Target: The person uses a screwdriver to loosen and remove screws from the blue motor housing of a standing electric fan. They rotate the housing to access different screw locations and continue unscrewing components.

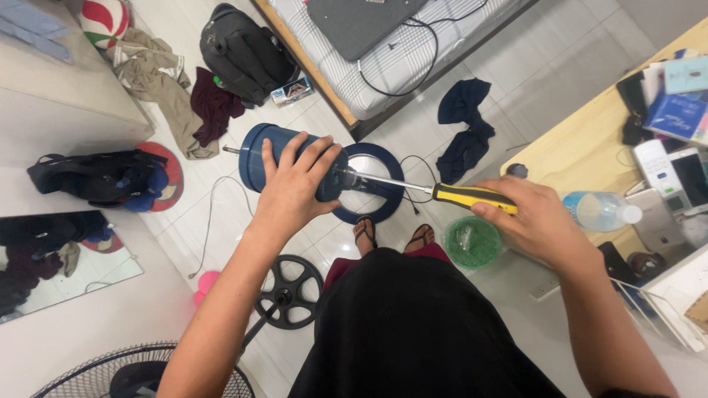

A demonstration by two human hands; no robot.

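Observation:
My left hand [291,188] grips a dark blue fan motor housing [258,155], held sideways in the air with its metal shaft sticking out to the left. My right hand [538,221] holds a screwdriver [472,196] by its yellow and black handle. Its metal shank runs left and the tip meets the right end of the housing. Below the housing a blue ring-shaped fan base [380,184] lies on the white tiled floor, just beyond my sandalled feet [391,236].
A black round fan part [291,291] and a wire fan guard [140,372] lie on the floor at lower left. A green container [472,242] sits near my right hand. A wooden table [582,140] with a water bottle [601,211] stands right; bags, clothes and a bed lie beyond.

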